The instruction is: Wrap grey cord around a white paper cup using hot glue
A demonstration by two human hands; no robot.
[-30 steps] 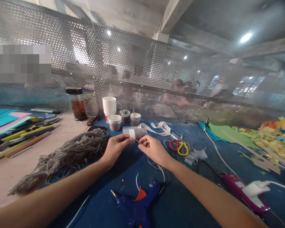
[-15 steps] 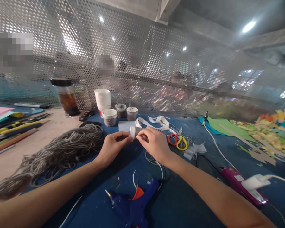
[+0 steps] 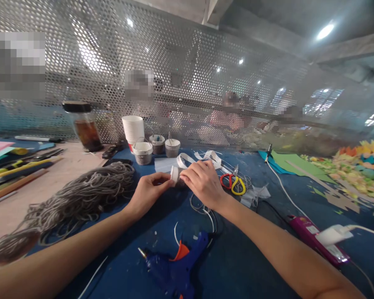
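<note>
A small paper cup (image 3: 175, 174), wrapped in grey cord and lying on its side, is held between my two hands over the blue table. My left hand (image 3: 148, 192) pinches its white rim end with thumb and fingers. Around the cord-covered part, mostly hidden by the fingers, closes my right hand (image 3: 202, 182). Nearer to me lies a blue glue gun (image 3: 174, 270) with an orange trigger. Left of my left hand sits a hank of grey cord (image 3: 84, 195). Scissors (image 3: 232, 182) with red and yellow handles lie right of my right hand.
Several cord-wrapped cups (image 3: 142, 153) stand at the back beside a stack of white paper cups (image 3: 132, 128) and a jar of brown liquid (image 3: 85, 128). At right lies a purple power strip (image 3: 318, 241) with cables. A perforated metal screen (image 3: 180, 83) closes off the back.
My right hand has turned over the cup, its knuckles now higher and covering more of the cord. The cup's rim end has tilted slightly; my left hand keeps its pinch.
</note>
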